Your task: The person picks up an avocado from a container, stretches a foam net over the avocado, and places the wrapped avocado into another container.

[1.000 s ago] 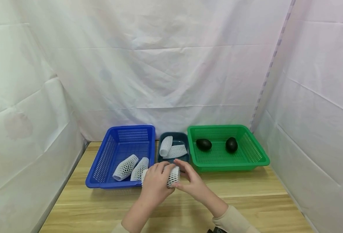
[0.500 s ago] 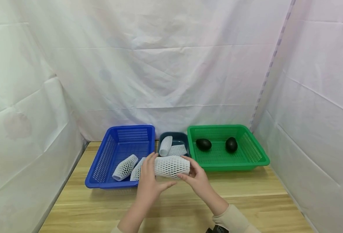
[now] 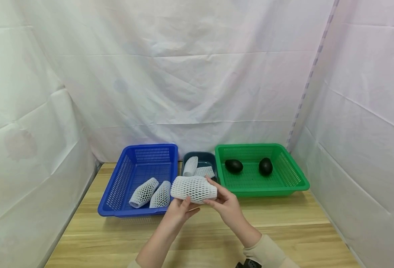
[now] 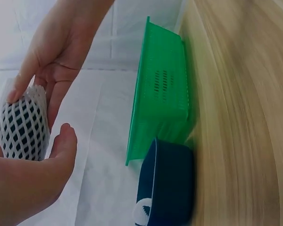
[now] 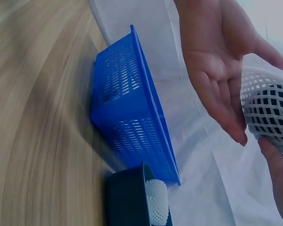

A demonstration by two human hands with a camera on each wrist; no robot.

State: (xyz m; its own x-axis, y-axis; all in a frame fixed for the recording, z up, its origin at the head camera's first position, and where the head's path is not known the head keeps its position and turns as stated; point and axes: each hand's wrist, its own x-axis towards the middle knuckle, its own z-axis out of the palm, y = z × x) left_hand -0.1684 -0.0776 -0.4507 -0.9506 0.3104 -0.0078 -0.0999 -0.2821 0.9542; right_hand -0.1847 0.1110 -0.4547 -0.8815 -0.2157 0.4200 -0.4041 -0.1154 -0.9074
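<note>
A dark avocado in a white foam net sleeve (image 3: 194,189) is held up over the table, in front of the small dark tray. My right hand (image 3: 228,206) grips its right end between thumb and fingers. Beneath its left part lies my left hand (image 3: 178,214), thumb at the near side. The right wrist view shows that left hand (image 5: 217,66) with fingers straight and thumb spread beside the net. Through the mesh (image 4: 23,125) in the left wrist view a dark shape shows, with the right thumb pressed on the net's end.
On the left stands a blue basket (image 3: 104,201) with two net-sleeved pieces (image 3: 144,192) in it. A small dark tray (image 3: 207,154) at centre back holds foam net sleeves (image 3: 191,166). Right of it, a green basket (image 3: 250,189) contains two dark avocados (image 3: 266,166). White cloth surrounds the table.
The sleeved avocado has been lifted slightly and turned more into view. My left hand has gone from gripping over its top to lying underneath; my right hand has taken its right end.
</note>
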